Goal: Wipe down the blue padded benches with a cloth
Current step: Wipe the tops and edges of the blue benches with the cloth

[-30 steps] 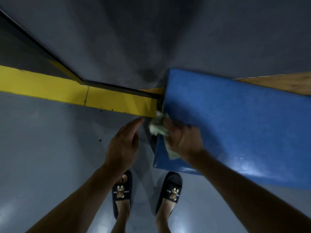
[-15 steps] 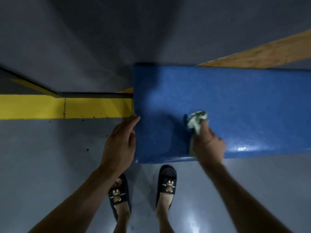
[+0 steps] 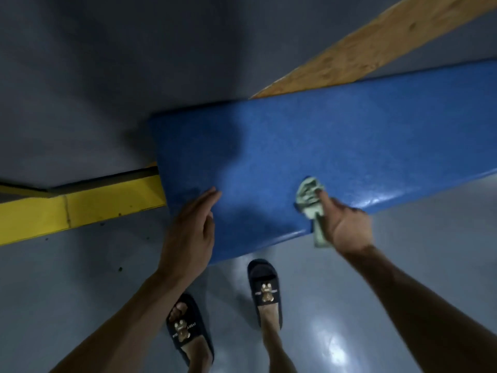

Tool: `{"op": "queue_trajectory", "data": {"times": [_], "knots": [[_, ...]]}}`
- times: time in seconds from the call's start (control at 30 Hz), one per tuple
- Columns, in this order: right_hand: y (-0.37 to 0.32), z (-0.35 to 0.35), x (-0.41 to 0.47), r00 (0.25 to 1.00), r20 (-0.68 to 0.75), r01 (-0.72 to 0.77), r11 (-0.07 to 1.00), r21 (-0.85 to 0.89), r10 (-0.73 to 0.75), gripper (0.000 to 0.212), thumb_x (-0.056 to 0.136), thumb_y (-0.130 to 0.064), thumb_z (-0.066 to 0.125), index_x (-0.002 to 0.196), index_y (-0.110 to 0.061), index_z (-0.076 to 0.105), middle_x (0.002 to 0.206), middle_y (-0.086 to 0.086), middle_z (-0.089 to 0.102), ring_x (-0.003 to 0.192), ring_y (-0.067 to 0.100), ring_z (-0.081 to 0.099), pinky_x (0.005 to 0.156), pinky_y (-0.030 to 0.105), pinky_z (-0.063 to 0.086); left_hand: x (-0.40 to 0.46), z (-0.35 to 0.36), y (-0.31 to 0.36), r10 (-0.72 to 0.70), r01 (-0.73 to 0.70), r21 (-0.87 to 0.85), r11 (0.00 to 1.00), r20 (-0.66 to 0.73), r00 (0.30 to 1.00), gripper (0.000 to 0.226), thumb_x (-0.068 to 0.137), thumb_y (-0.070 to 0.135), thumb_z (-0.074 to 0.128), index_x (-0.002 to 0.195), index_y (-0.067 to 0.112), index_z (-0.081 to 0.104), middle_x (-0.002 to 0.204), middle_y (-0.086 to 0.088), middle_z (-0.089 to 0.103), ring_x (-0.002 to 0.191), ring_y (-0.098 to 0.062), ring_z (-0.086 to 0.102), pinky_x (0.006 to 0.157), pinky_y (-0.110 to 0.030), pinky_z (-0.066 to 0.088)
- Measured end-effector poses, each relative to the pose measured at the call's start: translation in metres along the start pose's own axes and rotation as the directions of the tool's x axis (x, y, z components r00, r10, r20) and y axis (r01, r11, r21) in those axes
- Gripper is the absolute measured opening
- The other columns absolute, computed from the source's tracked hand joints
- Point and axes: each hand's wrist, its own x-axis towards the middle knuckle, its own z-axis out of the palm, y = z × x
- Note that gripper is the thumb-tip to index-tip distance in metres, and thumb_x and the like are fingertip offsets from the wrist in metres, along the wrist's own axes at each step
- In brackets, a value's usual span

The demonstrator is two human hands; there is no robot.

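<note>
A blue padded bench (image 3: 336, 141) runs from the middle of the view out to the right edge. My right hand (image 3: 345, 227) grips a crumpled pale green cloth (image 3: 309, 197) and presses it against the bench's near edge. My left hand (image 3: 192, 232) lies flat with straight fingers over the bench's near left corner. The cloth's lower end hangs down past the edge, beside my right palm.
A yellow painted kerb (image 3: 80, 205) meets the bench's left end. A wooden board (image 3: 376, 47) slants behind the bench at the upper right. The floor (image 3: 80, 292) is glossy grey, and my two feet in dark slippers (image 3: 265, 292) stand just below the bench.
My right hand has slid the cloth rightward along the bench's near edge, away from the left end. My left hand has moved from beside the left end onto the near corner.
</note>
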Motion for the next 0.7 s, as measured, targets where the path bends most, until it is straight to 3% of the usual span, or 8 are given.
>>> {"op": "queue_trajectory", "data": {"times": [0.07, 0.13, 0.2, 0.3, 0.47, 0.6, 0.7], "knots": [[0.034, -0.008, -0.004, 0.959, 0.099, -0.265, 0.964, -0.024, 0.266, 0.049, 0.088, -0.033, 0.050, 0.135, -0.019, 0.050, 0.090, 0.013, 0.068, 0.062, 0.038, 0.066, 0.057, 0.040, 0.052, -0.002, 0.011, 0.009, 0.001, -0.001, -0.001, 1.000, 0.011, 1.000, 0.042, 0.101, 0.004, 0.046, 0.138, 0.018, 0.055, 0.145, 0.012, 0.049, 0.130, 0.005, 0.038, 0.101, 0.002, 0.022], [0.037, -0.004, -0.005, 0.908, 0.149, -0.400, 0.916, 0.025, 0.392, 0.052, 0.091, -0.033, 0.054, 0.140, -0.024, 0.039, 0.100, 0.012, 0.068, 0.075, 0.040, 0.067, 0.065, 0.042, 0.052, -0.003, 0.022, 0.014, 0.005, -0.005, 0.013, 1.000, 0.026, 1.000, 0.042, 0.101, 0.005, 0.046, 0.139, 0.020, 0.054, 0.146, 0.011, 0.049, 0.133, 0.000, 0.040, 0.103, -0.001, 0.024], [0.011, 0.003, -0.008, 0.949, 0.121, -0.304, 0.945, 0.119, 0.290, 0.054, 0.085, -0.027, 0.057, 0.136, -0.025, 0.041, 0.090, 0.011, 0.069, 0.067, 0.036, 0.067, 0.058, 0.039, 0.052, 0.000, 0.036, 0.019, 0.000, -0.001, 0.034, 0.999, 0.031, 1.000, 0.040, 0.102, 0.009, 0.044, 0.140, 0.020, 0.054, 0.148, 0.009, 0.049, 0.136, -0.006, 0.043, 0.110, -0.016, 0.032], [-0.030, 0.014, -0.015, 0.998, -0.029, 0.060, 0.974, 0.216, -0.055, 0.051, 0.071, -0.020, 0.055, 0.121, -0.017, 0.063, 0.084, 0.002, 0.070, 0.050, 0.030, 0.062, 0.044, 0.030, 0.045, 0.011, 0.058, 0.033, 0.039, -0.041, 0.078, 0.996, 0.032, 0.999, 0.042, 0.101, 0.015, 0.039, 0.141, 0.017, 0.053, 0.148, 0.006, 0.049, 0.137, -0.010, 0.044, 0.110, -0.040, 0.042], [0.036, 0.019, 0.001, 0.932, -0.043, 0.360, 0.904, 0.230, -0.360, 0.035, 0.081, -0.029, 0.056, 0.115, -0.026, 0.058, 0.075, -0.002, 0.062, 0.058, 0.027, 0.063, 0.049, 0.032, 0.045, 0.034, 0.108, 0.078, 0.010, -0.015, 0.105, 0.994, 0.051, 0.999, 0.045, 0.099, 0.005, 0.045, 0.142, 0.019, 0.051, 0.149, 0.008, 0.048, 0.137, -0.006, 0.043, 0.112, -0.026, 0.034], [0.159, 0.024, 0.019, 0.970, -0.076, 0.244, 0.940, 0.238, -0.233, 0.048, 0.077, -0.037, 0.049, 0.123, -0.026, 0.053, 0.079, 0.002, 0.070, 0.047, 0.030, 0.063, 0.039, 0.032, 0.048, 0.049, 0.152, 0.119, 0.016, -0.026, 0.117, 0.993, 0.083, 0.996, 0.044, 0.099, 0.003, 0.046, 0.141, 0.017, 0.053, 0.148, 0.008, 0.049, 0.136, -0.007, 0.044, 0.113, -0.025, 0.033], [0.252, 0.024, 0.026, 0.998, -0.013, 0.067, 0.987, 0.144, -0.066, 0.054, 0.078, -0.038, 0.056, 0.129, -0.028, 0.045, 0.091, 0.006, 0.072, 0.057, 0.033, 0.067, 0.048, 0.037, 0.053, 0.060, 0.184, 0.145, 0.053, -0.065, 0.118, 0.991, 0.104, 0.993, 0.043, 0.100, 0.003, 0.045, 0.140, 0.015, 0.054, 0.147, 0.006, 0.050, 0.136, -0.007, 0.044, 0.114, -0.027, 0.034]]}}
